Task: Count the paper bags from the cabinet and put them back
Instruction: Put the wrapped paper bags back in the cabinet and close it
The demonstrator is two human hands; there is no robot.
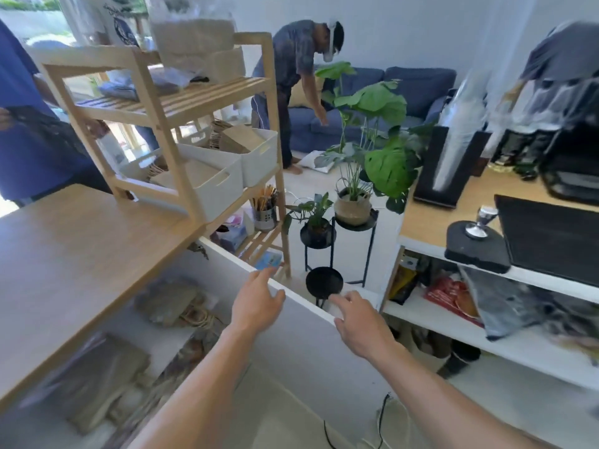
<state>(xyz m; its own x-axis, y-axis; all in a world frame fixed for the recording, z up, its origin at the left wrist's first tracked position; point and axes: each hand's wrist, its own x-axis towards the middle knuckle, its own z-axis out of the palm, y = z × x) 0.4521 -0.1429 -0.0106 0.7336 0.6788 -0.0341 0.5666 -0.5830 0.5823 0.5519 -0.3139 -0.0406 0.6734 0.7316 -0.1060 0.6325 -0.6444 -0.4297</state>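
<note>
We see the paper bags (168, 306) lying flat on the upper shelf inside the open cabinet (155, 345), brown and blurred, with twisted handles (197, 315) pointing toward the door. More brownish bags (107, 377) lie on the shelf below; how many there are we cannot tell. Both stacks sit left of and below our hands, untouched. Our left hand (257, 301) rests on the top edge of the white cabinet door (301, 345), fingers spread and loose, thumb side over the rim, holding nothing else. Our right hand (359, 322) is at the same edge further along, fingers slack and extended, empty. The door stands swung out, so the cabinet mouth is open between it and the wooden countertop (81, 254) above. On that countertop a wooden rack (181, 102) carries white bins (207, 176) with more brown paper goods in them. Beyond the door, black plant stands (324, 281) are close to its edge; a white shelf unit (486, 335) closes the right side.
</note>
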